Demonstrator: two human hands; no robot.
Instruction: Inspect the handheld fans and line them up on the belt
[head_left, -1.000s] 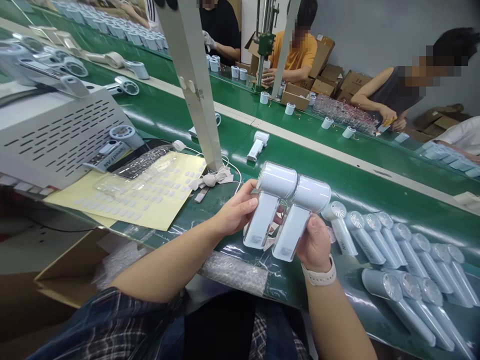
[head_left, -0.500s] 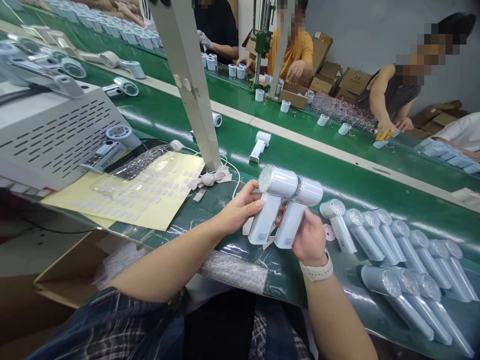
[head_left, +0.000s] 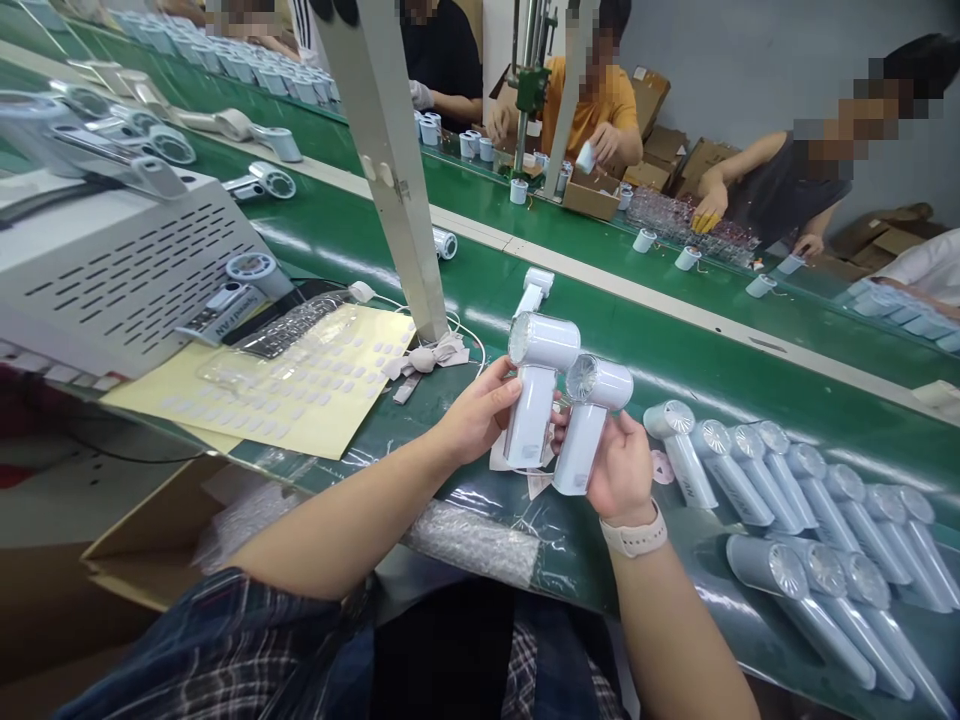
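My left hand is closed around a pale blue handheld fan, held upright with its round head on top. In my right hand is a second handheld fan, tilted slightly and a little lower. The two fans are side by side over the bench edge, a narrow gap between them. Some of my fingers are hidden behind the handles. Just right of my right hand, several finished-looking fans lie in a row on the green surface, with more fans in front of them.
Left stands a vented white machine beside a yellow sticker sheet. A metal post rises from the bench. Another fan lies on the green belt. Co-workers sit across it. An open cardboard box is below left.
The two fans have moved apart, the left one rising slightly and the right one shifting lower and left. Across the belt, a co-worker now lifts a small cup-shaped part.
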